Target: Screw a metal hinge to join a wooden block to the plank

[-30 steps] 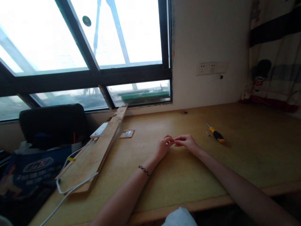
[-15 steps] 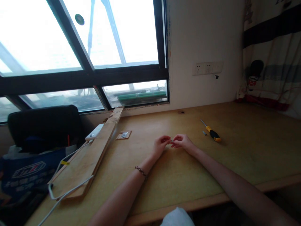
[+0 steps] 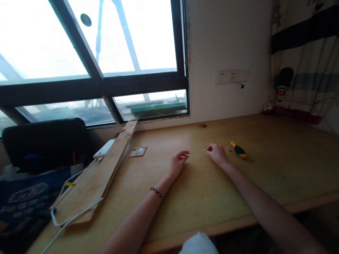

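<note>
1. Right hand: fingertips closed in a pinch on a small slim pale piece. One end of the piece projects from the fingertips toward the left; the rest is hidden by the fingers. Too small to identify; cannot tell whether it touches the desk.
2. Left hand: partly open, fingers loosely curled, thumb side toward the right hand; no held item visible. The two hands are apart, with the slim pale piece between them, nearer the right. A dark beaded bracelet circles the left wrist.
3. Just right of the right hand, on the yellowish wooden desk: short grey metallic-looking rod-shaped hardware; exact count unclear.
4. Beside that hardware: a screwdriver with a yellow-and-black handle, lying flat, its metal shaft pointing away from the person and slightly left.
5. Left of the left hand, well apart: a small brown square board lying on the desk, silvery metallic pieces on its top.
6. Farther left: a long pale wooden plank. A white box-shaped device sits along its far-left edge; a white cable crosses the plank's near end.
</note>
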The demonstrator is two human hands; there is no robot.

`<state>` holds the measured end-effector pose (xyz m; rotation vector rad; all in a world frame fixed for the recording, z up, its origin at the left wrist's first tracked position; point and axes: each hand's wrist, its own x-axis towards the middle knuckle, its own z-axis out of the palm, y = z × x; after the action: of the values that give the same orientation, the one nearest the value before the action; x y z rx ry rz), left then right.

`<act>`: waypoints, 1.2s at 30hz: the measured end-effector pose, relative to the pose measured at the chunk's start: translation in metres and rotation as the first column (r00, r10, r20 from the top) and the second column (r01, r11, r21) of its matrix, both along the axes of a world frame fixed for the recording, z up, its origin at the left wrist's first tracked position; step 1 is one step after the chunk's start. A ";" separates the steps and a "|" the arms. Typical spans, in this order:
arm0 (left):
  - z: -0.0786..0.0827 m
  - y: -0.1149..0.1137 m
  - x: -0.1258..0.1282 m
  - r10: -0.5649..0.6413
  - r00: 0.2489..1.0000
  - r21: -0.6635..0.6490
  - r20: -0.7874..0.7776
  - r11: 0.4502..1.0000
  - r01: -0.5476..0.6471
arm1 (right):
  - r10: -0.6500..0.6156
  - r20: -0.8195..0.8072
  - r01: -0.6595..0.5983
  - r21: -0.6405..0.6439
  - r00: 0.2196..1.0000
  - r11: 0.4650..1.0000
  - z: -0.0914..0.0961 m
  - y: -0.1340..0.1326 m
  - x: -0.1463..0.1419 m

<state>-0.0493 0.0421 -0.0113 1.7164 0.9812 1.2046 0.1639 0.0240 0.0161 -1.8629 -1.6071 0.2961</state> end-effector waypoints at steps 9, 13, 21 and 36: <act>0.000 -0.002 -0.001 0.036 0.991 0.073 -0.126 0.997 -0.027 | -0.291 0.512 0.419 -0.152 0.808 0.895 0.004 0.007 0.053; 0.000 -0.002 -0.001 0.056 0.991 0.078 -0.123 0.996 -0.046 | -0.275 0.506 0.410 -0.175 0.817 0.895 0.001 0.007 0.052; -0.004 0.001 -0.001 0.071 0.987 0.069 -0.146 0.996 -0.062 | -0.281 0.502 0.412 -0.169 0.818 0.895 -0.003 0.010 0.052; -0.006 0.001 -0.002 0.097 0.973 0.077 -0.212 0.994 -0.082 | -0.295 0.490 0.417 -0.159 0.820 0.895 -0.008 0.011 0.057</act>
<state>-0.0511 0.0434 -0.0170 1.9036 1.1692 1.1364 0.2207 0.0347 0.0078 -2.5405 -1.5035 -0.1198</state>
